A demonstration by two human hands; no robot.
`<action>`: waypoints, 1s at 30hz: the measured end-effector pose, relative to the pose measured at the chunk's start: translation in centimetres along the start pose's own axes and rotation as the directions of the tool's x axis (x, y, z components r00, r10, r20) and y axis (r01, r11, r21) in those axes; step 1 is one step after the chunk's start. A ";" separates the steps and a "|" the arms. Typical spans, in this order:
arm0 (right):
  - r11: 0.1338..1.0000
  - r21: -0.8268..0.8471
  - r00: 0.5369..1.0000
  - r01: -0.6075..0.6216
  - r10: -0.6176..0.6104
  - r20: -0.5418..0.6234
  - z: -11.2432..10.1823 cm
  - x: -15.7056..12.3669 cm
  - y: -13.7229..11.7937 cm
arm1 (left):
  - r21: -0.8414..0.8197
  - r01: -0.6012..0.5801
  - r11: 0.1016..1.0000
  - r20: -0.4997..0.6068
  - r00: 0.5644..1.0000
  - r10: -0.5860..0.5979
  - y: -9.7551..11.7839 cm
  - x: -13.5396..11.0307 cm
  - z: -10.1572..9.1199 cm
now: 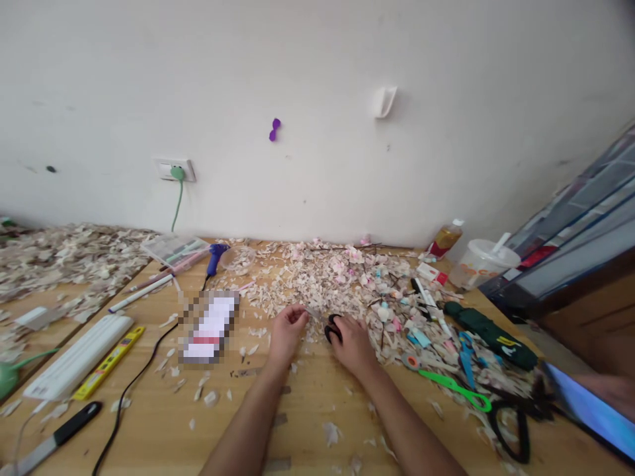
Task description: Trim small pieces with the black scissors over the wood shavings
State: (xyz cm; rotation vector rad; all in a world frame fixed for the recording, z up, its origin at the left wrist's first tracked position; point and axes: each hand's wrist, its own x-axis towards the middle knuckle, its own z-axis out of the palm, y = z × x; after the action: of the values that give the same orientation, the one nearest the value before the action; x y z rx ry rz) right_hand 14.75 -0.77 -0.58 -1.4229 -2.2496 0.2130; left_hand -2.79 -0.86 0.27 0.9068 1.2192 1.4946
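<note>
My left hand [288,334] is closed in a pinch at the near edge of a heap of pale petal-like flakes [307,281]. A small pale flake seems to sit between its fingertips, though it is too small to make out well. My right hand [353,344] is closed around black-handled scissors [331,328], whose blades point left toward the left fingertips. Pink and white blossoms on thin dark twigs [354,261] lie in the heap beyond both hands.
To the left are a blurred phone [211,327], a blue glue gun [214,259], a white power strip [79,357] and a trailing black cord [133,380]. Green scissors [456,387], a dark green umbrella [491,334] and a plastic cup [481,264] lie right. Another person's hand [608,393] is beside a tablet [592,410].
</note>
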 end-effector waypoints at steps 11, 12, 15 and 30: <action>0.998 -0.060 0.999 -0.001 -0.001 -0.039 0.1 -0.1 -0.1 | -0.125 0.037 0.991 -0.055 0.998 -0.044 -0.3 0.1 -0.1; 0.998 -0.065 0.999 0.001 -0.003 -0.035 0.0 -0.1 -0.2 | -0.140 0.027 0.990 -0.053 0.998 -0.034 -0.3 0.1 0.0; 0.998 -0.070 1.000 0.007 -0.008 -0.021 -0.1 -0.2 -0.3 | -0.087 -0.052 0.995 -0.028 0.998 0.050 -0.2 0.0 0.0; 1.000 -0.027 0.998 -0.006 0.004 -0.056 0.3 -0.1 0.3 | -0.228 0.102 0.968 -0.023 0.994 -0.110 -0.1 -0.2 0.2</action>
State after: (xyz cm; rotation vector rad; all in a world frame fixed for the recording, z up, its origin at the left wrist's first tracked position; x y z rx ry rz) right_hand 14.92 -0.71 -1.00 -1.4309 -2.2116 0.1429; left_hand -2.51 -1.02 0.20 0.6554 1.0790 1.5323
